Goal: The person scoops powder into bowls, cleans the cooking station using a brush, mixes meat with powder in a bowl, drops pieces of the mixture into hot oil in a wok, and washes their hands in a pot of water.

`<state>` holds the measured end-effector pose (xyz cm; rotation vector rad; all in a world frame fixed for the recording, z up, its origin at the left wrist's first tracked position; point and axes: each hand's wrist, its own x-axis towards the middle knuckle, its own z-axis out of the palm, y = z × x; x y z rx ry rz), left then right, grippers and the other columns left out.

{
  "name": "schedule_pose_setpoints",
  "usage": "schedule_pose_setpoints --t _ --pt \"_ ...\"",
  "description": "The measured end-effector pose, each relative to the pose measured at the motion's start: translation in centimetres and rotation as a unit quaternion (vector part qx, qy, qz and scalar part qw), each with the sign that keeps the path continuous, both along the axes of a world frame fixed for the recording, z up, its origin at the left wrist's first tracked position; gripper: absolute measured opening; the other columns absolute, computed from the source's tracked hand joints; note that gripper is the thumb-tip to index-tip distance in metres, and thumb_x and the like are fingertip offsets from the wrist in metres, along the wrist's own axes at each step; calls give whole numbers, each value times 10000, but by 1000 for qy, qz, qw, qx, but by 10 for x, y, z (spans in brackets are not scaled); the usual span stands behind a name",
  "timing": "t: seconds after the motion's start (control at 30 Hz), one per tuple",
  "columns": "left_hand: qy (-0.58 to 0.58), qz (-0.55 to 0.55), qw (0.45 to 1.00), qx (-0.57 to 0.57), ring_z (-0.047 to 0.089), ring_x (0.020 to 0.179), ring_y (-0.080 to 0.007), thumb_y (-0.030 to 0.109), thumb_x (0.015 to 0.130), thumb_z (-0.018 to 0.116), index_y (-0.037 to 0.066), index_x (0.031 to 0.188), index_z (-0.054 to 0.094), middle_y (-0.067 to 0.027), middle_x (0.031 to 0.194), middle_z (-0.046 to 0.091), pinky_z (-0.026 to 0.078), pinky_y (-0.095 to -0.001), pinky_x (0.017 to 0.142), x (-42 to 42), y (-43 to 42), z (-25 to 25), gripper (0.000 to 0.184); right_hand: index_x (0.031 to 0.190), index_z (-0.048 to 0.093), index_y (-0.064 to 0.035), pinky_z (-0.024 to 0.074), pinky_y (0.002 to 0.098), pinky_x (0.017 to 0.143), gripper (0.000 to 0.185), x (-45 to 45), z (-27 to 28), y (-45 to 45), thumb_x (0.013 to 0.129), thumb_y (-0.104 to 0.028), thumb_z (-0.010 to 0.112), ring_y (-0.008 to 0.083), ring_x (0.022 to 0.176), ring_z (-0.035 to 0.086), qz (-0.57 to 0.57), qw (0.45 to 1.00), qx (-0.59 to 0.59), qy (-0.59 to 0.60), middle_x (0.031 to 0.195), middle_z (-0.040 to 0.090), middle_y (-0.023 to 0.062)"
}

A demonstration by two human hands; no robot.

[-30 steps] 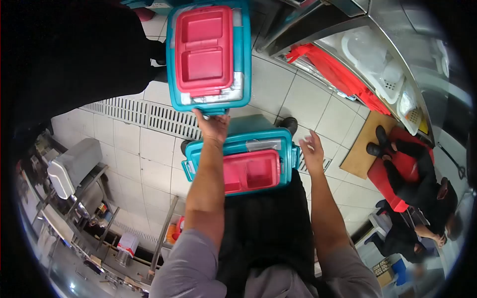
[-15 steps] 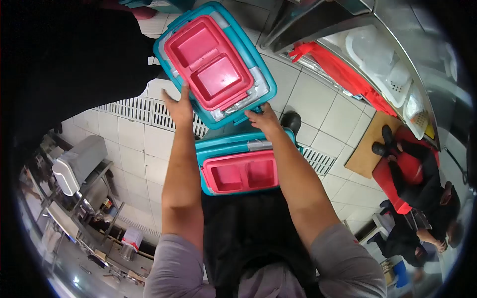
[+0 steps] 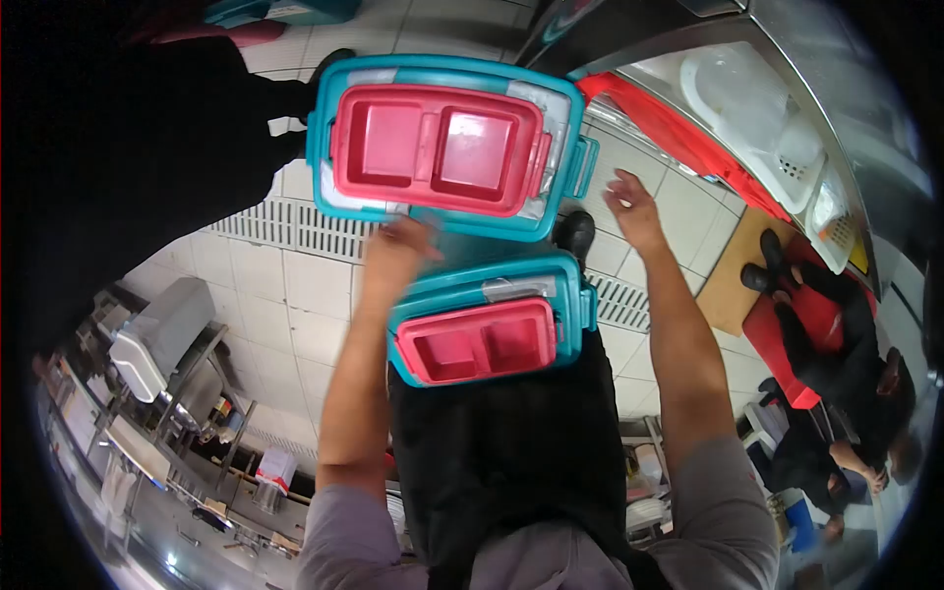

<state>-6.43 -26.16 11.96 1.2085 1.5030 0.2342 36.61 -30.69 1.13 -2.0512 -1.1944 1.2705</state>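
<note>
A teal lidded box (image 3: 447, 228) with a pink two-compartment piece on its lid lies crosswise ahead of me. Nearer to my body is a second teal box (image 3: 570, 349), with a similar pink tray (image 3: 477, 342) on top. My left hand (image 3: 403, 251) is blurred at the front edge of the far box, above the near box's left part; its grip is unclear. Off to the right of both boxes, my right hand (image 3: 632, 205) hangs in the air, fingers apart and holding nothing.
Dark clothing of a person (image 3: 147, 147) fills the upper left. Steel shelving with white baskets (image 3: 757, 118) and red cloth (image 3: 678, 143) stands at right. People sit at lower right near a red seat (image 3: 787, 324). A floor drain (image 3: 295, 224) crosses the tiles (image 3: 261, 285).
The far box has turned from lengthwise to crosswise. My right hand has come off it and moved right. My left hand has shifted toward the box's front edge.
</note>
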Motion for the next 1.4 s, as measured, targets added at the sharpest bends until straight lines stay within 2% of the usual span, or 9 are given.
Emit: schedule_pose_setpoints --t 0.07,0.13,0.17,0.23,0.47,0.7,0.87,1.13,1.4 --pt "149 230 954 122 679 866 -244 368 945 636 -12 1008 715 -159 928 740 501 -357 814 -12 57 33 393 1419 524 -57 516 375 989 562 -39 46 22 945 -303 697 284 1228 598 -29 999 15 14 1320 630 176" --pt "302 199 895 259 658 1072 -294 505 962 621 -21 1331 592 -192 1188 687 473 -407 980 -47 88 -7 644 1455 501 -54 459 388 1065 615 -57 55 30 964 -391 655 316 1317 535 -20 999 7 -29 1400 579 194" --pt "304 233 914 136 540 1308 -358 567 967 563 -47 1449 474 -255 1404 558 389 -391 1112 -68 95 -34 786 1468 491 -50 434 387 1091 632 -66 51 38 973 -415 637 324 1346 512 1 997 3 -72 1423 560 198" --pt "74 338 937 42 519 1322 -321 639 990 476 15 1485 456 -214 1418 556 378 -386 1116 -100 82 -98 797 1488 468 -40 384 384 1133 673 -81 44 53 980 -457 609 339 1387 474 4 995 9 -96 1462 522 208" --pt "76 328 941 -30 523 1316 -353 567 1032 427 -42 1440 498 -240 1425 551 371 -382 1130 -103 81 -79 737 1522 382 30 312 360 1175 794 -88 37 44 966 -484 623 338 1438 407 -50 998 10 -29 1518 443 260" --pt "197 304 930 66 635 952 -366 489 1050 438 -52 1133 708 -255 1040 709 475 -423 888 -84 63 -26 610 1489 445 22 312 380 1177 809 -113 60 48 926 -512 673 359 1410 439 -179 981 -16 77 1483 481 277" --pt "-9 461 878 126 642 1018 -257 457 1063 437 -57 1207 641 -164 1137 693 468 -412 951 -82 -10 8 572 1340 541 -11 437 288 962 449 -111 111 32 1014 -310 620 145 1086 556 -257 939 76 214 1188 621 107" --pt "6 562 827 -10 676 1048 -226 522 1059 421 -35 1270 606 -134 1185 678 536 -371 925 -148 -219 49 623 1166 604 -41 474 227 663 230 -118 136 -36 977 -151 677 66 724 571 -43 983 9 178 802 631 4" --pt "94 544 828 -98 623 979 -179 537 1030 508 -67 1170 662 -118 1111 689 488 -354 894 -130 -332 17 639 1178 712 -91 552 327 779 307 -139 96 55 903 -225 694 231 817 690 255 963 53 -72 945 731 103"
